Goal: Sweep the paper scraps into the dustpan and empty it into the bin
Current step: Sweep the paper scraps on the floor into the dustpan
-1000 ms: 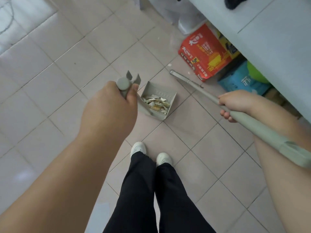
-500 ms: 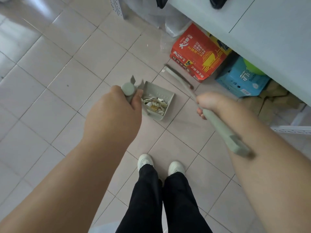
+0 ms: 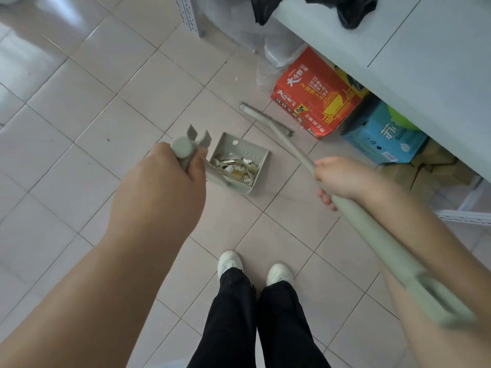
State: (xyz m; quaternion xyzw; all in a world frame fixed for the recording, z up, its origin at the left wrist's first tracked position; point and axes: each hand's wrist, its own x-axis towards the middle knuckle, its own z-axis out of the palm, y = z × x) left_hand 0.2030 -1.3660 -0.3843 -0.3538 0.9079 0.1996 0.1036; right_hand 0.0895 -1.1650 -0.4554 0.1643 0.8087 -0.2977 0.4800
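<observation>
My left hand (image 3: 162, 192) grips the upright handle of a grey-green dustpan (image 3: 255, 156), which is above the tiled floor in front of my feet. Torn paper scraps (image 3: 236, 166) lie piled inside the pan against its comb edge. My right hand (image 3: 340, 176) holds the long grey-green broom handle (image 3: 292, 147), whose narrow head (image 3: 265, 118) is near the floor by a red box. One small white scrap (image 3: 235, 79) lies on the tiles farther off. No bin is visible.
A white table (image 3: 398, 49) overhangs the right side, with black bags (image 3: 356, 9) on it. Under it stand a red noodle box (image 3: 316, 94), a blue box (image 3: 385, 134) and clear plastic (image 3: 273, 54). My white shoes (image 3: 231, 261) are below the dustpan.
The view has shifted, so table and boxes sit lower in frame. My right hand has drawn the broom handle in toward my body; the dustpan stays held with its scraps.
</observation>
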